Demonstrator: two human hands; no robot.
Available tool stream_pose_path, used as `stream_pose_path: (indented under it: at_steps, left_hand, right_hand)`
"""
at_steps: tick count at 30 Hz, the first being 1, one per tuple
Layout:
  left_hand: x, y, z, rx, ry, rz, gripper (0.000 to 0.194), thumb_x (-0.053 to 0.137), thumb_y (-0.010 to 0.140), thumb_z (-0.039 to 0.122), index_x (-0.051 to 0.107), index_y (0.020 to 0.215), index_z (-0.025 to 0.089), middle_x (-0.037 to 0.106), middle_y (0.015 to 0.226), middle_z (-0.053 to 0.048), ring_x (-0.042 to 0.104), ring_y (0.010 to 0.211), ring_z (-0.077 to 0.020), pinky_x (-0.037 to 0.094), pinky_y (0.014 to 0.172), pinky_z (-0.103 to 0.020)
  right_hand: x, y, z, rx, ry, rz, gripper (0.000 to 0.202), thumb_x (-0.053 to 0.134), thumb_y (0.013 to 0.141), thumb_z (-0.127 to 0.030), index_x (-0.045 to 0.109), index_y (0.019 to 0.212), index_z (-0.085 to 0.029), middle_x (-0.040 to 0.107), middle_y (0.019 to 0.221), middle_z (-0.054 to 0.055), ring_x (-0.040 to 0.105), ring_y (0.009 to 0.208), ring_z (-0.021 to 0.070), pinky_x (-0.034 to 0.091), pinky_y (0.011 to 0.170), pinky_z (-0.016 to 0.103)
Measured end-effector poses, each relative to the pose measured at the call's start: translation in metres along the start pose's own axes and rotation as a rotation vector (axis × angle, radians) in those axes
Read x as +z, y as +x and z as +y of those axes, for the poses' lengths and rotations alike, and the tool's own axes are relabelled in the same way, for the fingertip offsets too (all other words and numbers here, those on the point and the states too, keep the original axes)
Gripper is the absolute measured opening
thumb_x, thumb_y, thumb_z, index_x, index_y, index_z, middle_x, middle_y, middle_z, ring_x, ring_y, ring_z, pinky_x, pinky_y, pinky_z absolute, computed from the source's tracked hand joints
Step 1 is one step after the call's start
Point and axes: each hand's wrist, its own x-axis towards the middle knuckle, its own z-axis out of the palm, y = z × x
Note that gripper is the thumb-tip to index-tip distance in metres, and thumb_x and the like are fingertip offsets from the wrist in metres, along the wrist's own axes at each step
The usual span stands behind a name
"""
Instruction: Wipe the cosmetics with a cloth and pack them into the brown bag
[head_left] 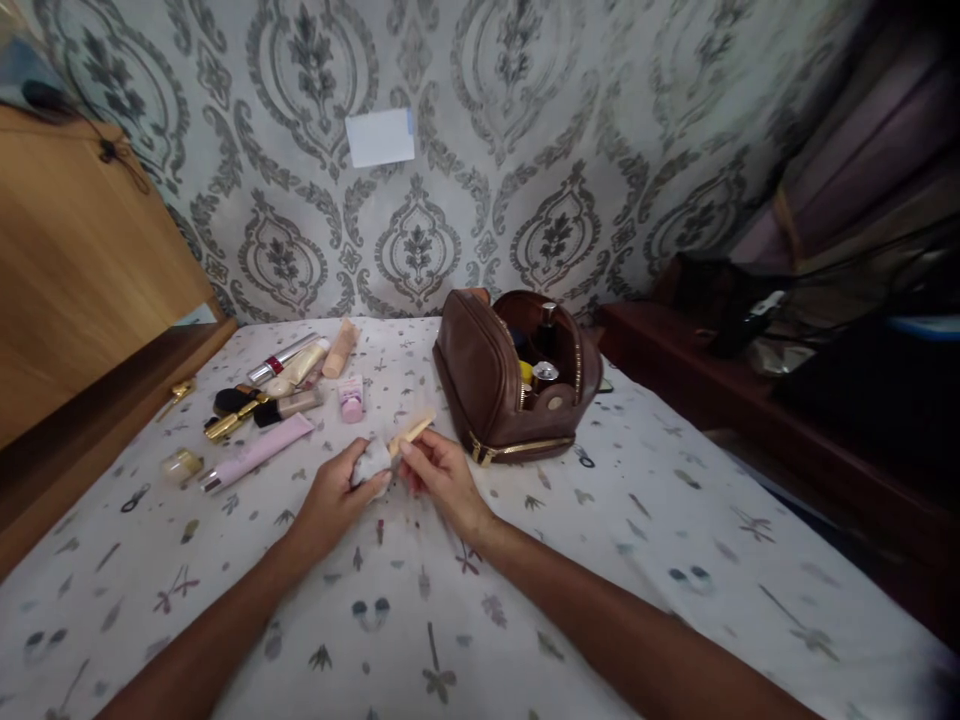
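Observation:
My left hand is closed round a crumpled whitish wipe or cloth, its exact kind unclear. In the fingers of my right hand is a slim beige tube-like item, slightly blurred, its lower end against the wad. Just beyond my right hand stands a brown cosmetic bag, unzipped at the top. Inside it show a silver-capped bottle, a yellow item and a dark bottle. A small pink-and-white tube stands on its cap beyond my left hand.
Left of my hands lie a lilac tube, a foundation bottle, a peach tube, a small jar and other cosmetics on the patterned sheet. A patterned wall rises behind; a dark red ledge runs along the right.

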Motion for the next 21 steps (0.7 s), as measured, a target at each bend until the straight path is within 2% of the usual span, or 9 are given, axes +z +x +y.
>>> stream_pose_path:
  at_steps: [4,8,12,15,18,21]
  left_hand:
    - [-0.002,0.000,0.000,-0.018,-0.130,-0.041,0.025,0.056,0.087,0.045,0.051,0.084,0.021,0.043,0.068,0.005,0.041,0.061,-0.0131,0.035,0.058,-0.024]
    - [-0.004,0.001,0.000,-0.063,-0.184,-0.021,0.025,0.064,0.083,0.044,0.056,0.085,0.020,0.044,0.066,0.006,0.039,0.059,-0.0125,0.034,0.055,-0.022]
    - [-0.008,0.001,0.002,-0.108,-0.325,-0.026,0.028,0.071,0.079,0.042,0.063,0.094,0.020,0.058,0.075,0.003,0.050,0.066,-0.0136,0.040,0.061,-0.022]
    - [-0.012,0.002,0.003,-0.232,-0.438,-0.034,0.036,0.076,0.073,0.044,0.065,0.096,0.018,0.063,0.075,0.002,0.055,0.064,-0.0138,0.043,0.060,-0.022]
    - [-0.015,0.004,0.004,-0.373,-0.542,-0.025,0.041,0.081,0.066,0.048,0.065,0.088,0.017,0.064,0.070,0.001,0.057,0.060,-0.0137,0.045,0.056,-0.022]
    - [-0.016,0.006,0.006,-0.493,-0.612,0.065,0.046,0.086,0.057,0.051,0.061,0.074,0.017,0.062,0.064,0.002,0.056,0.057,-0.0114,0.046,0.052,-0.019]
  right_hand:
    - [0.000,-0.001,-0.002,0.026,0.070,0.003,0.042,0.069,0.076,-0.057,0.064,0.084,-0.016,0.061,0.073,0.001,0.052,0.053,0.0100,0.031,0.042,0.021]
    - [0.001,-0.002,-0.004,0.047,0.081,0.032,0.044,0.069,0.075,-0.058,0.067,0.085,-0.015,0.063,0.072,0.001,0.052,0.054,0.0109,0.031,0.043,0.022]
    - [0.001,-0.002,-0.004,0.046,0.152,0.067,0.044,0.071,0.073,-0.058,0.068,0.085,-0.016,0.063,0.072,0.002,0.052,0.053,0.0109,0.031,0.042,0.021]
    - [0.000,0.000,-0.003,0.051,0.225,0.106,0.043,0.072,0.072,-0.058,0.068,0.085,-0.017,0.065,0.075,0.002,0.054,0.053,0.0108,0.031,0.042,0.021]
    - [-0.001,0.001,-0.002,0.063,0.281,0.140,0.045,0.074,0.070,-0.058,0.068,0.086,-0.016,0.066,0.076,0.003,0.055,0.053,0.0105,0.030,0.041,0.020]
    - [-0.001,0.002,-0.001,0.054,0.324,0.142,0.050,0.075,0.068,-0.059,0.068,0.092,-0.015,0.067,0.080,0.004,0.057,0.053,0.0104,0.030,0.040,0.019]
